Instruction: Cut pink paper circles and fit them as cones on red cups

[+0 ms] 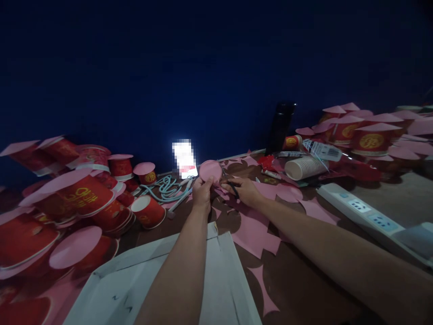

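My left hand (202,193) pinches a round pink paper disc (210,170) and holds it upright above the brown table (297,280). My right hand (244,189) is closed round black-handled scissors (230,185), whose blades meet the disc's right edge. Pink paper offcuts (253,232) lie on the table under and in front of both hands.
Red paper cups with pink paper lids (81,194) are heaped at the left and more (368,135) at the back right. A stack of white cups (304,168) lies on its side. A white power strip (368,216), a blue cable (165,189), a black bottle (281,126) and a white box (135,284) are nearby.
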`<state>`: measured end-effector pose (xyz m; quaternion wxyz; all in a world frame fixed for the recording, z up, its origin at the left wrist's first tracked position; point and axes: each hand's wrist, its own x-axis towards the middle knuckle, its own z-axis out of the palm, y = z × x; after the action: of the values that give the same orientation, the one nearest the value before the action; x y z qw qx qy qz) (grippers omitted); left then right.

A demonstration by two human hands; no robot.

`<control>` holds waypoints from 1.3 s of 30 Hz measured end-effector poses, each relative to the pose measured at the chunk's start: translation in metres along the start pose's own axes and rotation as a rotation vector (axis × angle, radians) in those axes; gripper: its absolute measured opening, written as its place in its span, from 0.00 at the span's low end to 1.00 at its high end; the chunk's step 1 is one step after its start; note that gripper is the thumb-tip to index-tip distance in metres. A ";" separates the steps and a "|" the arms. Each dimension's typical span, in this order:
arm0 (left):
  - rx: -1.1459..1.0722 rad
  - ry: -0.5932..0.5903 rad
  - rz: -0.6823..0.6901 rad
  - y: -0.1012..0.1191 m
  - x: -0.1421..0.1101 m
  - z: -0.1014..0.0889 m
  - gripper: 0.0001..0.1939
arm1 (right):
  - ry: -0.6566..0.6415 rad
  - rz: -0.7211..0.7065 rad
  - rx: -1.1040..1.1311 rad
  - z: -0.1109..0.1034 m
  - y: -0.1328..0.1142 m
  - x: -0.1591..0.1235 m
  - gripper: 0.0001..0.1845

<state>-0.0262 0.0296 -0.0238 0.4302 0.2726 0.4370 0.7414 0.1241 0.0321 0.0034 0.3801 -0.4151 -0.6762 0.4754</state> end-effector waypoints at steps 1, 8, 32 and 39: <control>0.001 -0.003 -0.004 0.000 0.000 0.000 0.23 | 0.001 0.004 -0.003 0.000 0.000 0.000 0.21; 0.002 -0.038 0.011 0.000 0.000 0.000 0.24 | 0.007 -0.076 -0.053 -0.003 0.005 0.004 0.21; -0.156 0.043 -0.069 0.017 -0.006 0.007 0.21 | -0.028 -0.081 0.117 0.000 -0.001 0.001 0.20; -0.163 0.030 -0.081 0.020 -0.008 0.007 0.17 | -0.073 0.015 0.211 0.002 -0.007 -0.003 0.23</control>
<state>-0.0244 0.0209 -0.0033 0.4741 0.2077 0.3922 0.7604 0.1221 0.0278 0.0090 0.3934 -0.3603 -0.6328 0.5613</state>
